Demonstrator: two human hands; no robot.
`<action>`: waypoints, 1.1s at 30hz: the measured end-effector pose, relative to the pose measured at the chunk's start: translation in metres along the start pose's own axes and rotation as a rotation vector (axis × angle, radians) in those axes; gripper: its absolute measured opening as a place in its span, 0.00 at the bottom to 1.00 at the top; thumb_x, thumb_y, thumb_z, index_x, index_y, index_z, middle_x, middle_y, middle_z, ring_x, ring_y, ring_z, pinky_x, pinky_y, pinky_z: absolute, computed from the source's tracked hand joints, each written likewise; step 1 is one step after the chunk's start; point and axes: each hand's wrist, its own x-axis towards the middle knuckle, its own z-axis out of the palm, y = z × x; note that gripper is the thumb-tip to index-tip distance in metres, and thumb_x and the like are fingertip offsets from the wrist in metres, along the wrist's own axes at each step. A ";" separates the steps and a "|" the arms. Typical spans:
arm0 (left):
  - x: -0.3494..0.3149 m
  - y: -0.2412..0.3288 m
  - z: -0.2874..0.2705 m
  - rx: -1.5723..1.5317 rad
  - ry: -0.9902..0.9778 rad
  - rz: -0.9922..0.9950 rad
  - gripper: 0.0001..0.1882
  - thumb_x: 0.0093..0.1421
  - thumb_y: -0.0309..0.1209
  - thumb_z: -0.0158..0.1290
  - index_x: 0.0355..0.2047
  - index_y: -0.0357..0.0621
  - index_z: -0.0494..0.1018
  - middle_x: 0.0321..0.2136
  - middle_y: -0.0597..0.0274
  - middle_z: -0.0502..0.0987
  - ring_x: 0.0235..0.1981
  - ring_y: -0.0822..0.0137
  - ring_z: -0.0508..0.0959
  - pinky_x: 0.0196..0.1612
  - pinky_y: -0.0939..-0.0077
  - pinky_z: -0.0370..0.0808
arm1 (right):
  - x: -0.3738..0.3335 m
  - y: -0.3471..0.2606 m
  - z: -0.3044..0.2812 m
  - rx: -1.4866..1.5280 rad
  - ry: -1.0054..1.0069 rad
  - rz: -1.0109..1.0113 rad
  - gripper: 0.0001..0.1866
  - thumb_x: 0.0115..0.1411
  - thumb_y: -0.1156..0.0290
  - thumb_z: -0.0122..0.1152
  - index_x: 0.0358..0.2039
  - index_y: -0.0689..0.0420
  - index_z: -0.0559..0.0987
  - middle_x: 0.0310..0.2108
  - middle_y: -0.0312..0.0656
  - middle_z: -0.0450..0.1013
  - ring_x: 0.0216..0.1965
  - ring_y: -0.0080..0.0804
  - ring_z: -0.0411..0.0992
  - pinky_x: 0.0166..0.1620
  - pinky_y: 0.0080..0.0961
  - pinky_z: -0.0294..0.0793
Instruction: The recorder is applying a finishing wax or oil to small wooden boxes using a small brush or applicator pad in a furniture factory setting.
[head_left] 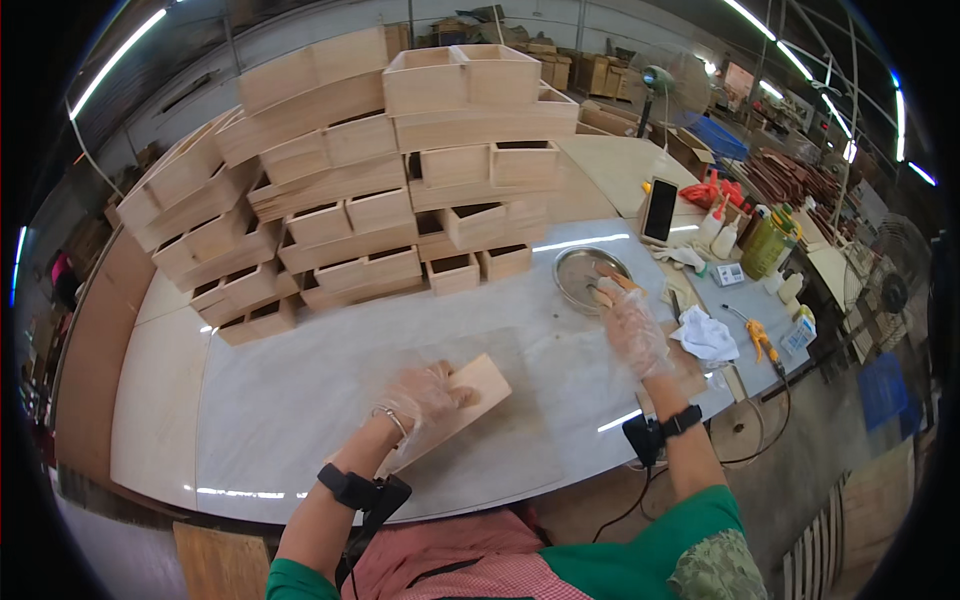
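Observation:
My left hand (425, 393), in a clear plastic glove, grips a pale wooden box (485, 384) that lies tilted over the front of the table. Its fingers wrap over the upper side, and the glove covers part of the wood. At the right, my right hand (632, 325), gloved the same way, reaches to the rim of a round metal dish (577, 266). The fingers are bent together at the dish's right side. Something small and yellowish shows beneath them, too hidden to name.
Stacked wooden drawer boxes (350, 210) rise behind the table (300, 420). To the right stand a phone (659, 209), a green-yellow jug (772, 245) and small bottles. A white cloth (706, 335) lies near an orange air gun (762, 340) with a hose. A fan (655, 80) stands beyond.

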 end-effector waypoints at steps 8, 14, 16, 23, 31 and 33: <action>0.018 -0.025 0.026 -0.175 -0.026 0.062 0.37 0.52 0.51 0.58 0.55 0.38 0.67 0.47 0.41 0.75 0.49 0.48 0.75 0.53 0.63 0.70 | 0.034 -0.003 0.031 1.206 -0.765 0.577 0.14 0.67 0.62 0.43 0.42 0.55 0.75 0.40 0.56 0.72 0.43 0.52 0.75 0.44 0.44 0.74; -0.057 -0.094 0.013 -0.144 0.068 0.164 0.46 0.47 0.52 0.64 0.59 0.35 0.61 0.55 0.44 0.68 0.56 0.49 0.69 0.59 0.60 0.65 | 0.037 -0.022 0.057 1.089 -0.730 0.484 0.15 0.67 0.61 0.44 0.41 0.57 0.76 0.41 0.55 0.73 0.45 0.50 0.74 0.45 0.41 0.74; -0.087 -0.137 0.029 -0.208 0.281 0.233 0.55 0.40 0.54 0.68 0.61 0.35 0.58 0.55 0.47 0.68 0.56 0.51 0.69 0.57 0.59 0.67 | 0.034 -0.025 0.067 1.065 -0.756 0.505 0.14 0.66 0.62 0.44 0.40 0.56 0.77 0.40 0.54 0.73 0.46 0.49 0.74 0.46 0.40 0.74; -0.142 -0.180 0.081 -0.869 0.090 -0.091 0.60 0.32 0.45 0.76 0.62 0.37 0.55 0.52 0.56 0.70 0.56 0.61 0.69 0.54 0.66 0.71 | -0.018 -0.035 0.118 1.023 -0.182 0.330 0.09 0.59 0.65 0.55 0.37 0.53 0.79 0.39 0.47 0.76 0.44 0.47 0.74 0.44 0.38 0.73; -0.109 -0.145 0.124 -1.132 0.347 -0.005 0.41 0.43 0.27 0.71 0.54 0.39 0.59 0.50 0.57 0.72 0.53 0.65 0.72 0.56 0.69 0.71 | 0.016 -0.022 -0.040 2.553 -0.463 1.192 0.15 0.56 0.68 0.58 0.45 0.57 0.78 0.42 0.33 0.77 0.27 0.14 0.68 0.28 0.15 0.68; -0.104 -0.122 0.118 -1.060 0.340 -0.048 0.40 0.43 0.27 0.71 0.54 0.39 0.59 0.50 0.56 0.72 0.53 0.65 0.72 0.56 0.70 0.71 | 0.020 -0.032 -0.076 2.441 -0.480 1.048 0.15 0.59 0.68 0.56 0.46 0.58 0.78 0.42 0.33 0.77 0.25 0.09 0.65 0.26 0.12 0.66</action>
